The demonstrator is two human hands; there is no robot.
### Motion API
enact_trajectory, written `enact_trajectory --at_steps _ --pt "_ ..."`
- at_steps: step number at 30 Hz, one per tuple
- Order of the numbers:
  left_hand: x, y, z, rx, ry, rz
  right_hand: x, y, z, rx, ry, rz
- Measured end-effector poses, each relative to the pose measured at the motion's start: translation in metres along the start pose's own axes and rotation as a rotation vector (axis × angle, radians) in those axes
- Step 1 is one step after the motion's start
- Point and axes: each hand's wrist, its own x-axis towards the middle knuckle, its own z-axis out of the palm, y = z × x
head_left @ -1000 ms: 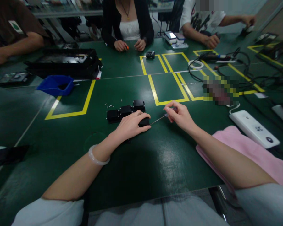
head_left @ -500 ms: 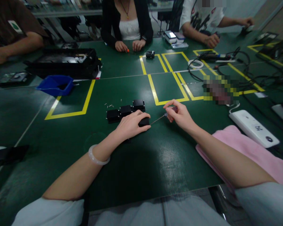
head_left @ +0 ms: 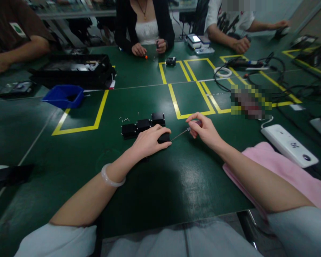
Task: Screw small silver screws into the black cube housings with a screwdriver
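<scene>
My left hand (head_left: 151,141) is closed around a small black block (head_left: 164,138) on the green table, thumb at its near side and fingers over the top. In my right hand (head_left: 202,129) is a thin screwdriver (head_left: 180,134), its handle pinched between the fingers. The shaft points left, and its tip meets the right end of the held block, close to my left thumb. Beyond my left hand stand more black blocks (head_left: 143,124) in a slanting row, with small bright studs at their corners. Several small screws (head_left: 125,119) lie scattered behind them.
A blue bin (head_left: 64,96) and a large black tray (head_left: 72,71) stand at the left. To the right are a white power strip (head_left: 289,145), a pink cloth (head_left: 267,157) and tangled black cables (head_left: 280,75). Co-workers sit across the table (head_left: 139,200).
My hands, the held block and the screwdriver keep nearly the same positions. Across the table, a co-worker's hand at the centre has risen slightly, holding something dark.
</scene>
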Motion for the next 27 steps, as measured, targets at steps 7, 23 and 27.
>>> enact_trajectory --at_steps 7,23,27 --pt "0.0000 -0.0006 -0.0001 0.003 0.003 -0.009 -0.0006 -0.0002 -0.0004 -0.028 -0.007 -0.005" --pt "0.0008 -0.0017 0.0010 0.008 0.003 -0.010 -0.0040 -0.0063 0.0012 -0.088 -0.020 -0.072" --pt "0.0007 -0.0010 0.0003 0.009 0.003 -0.010 -0.0054 -0.0085 0.0020 -0.165 -0.004 -0.072"
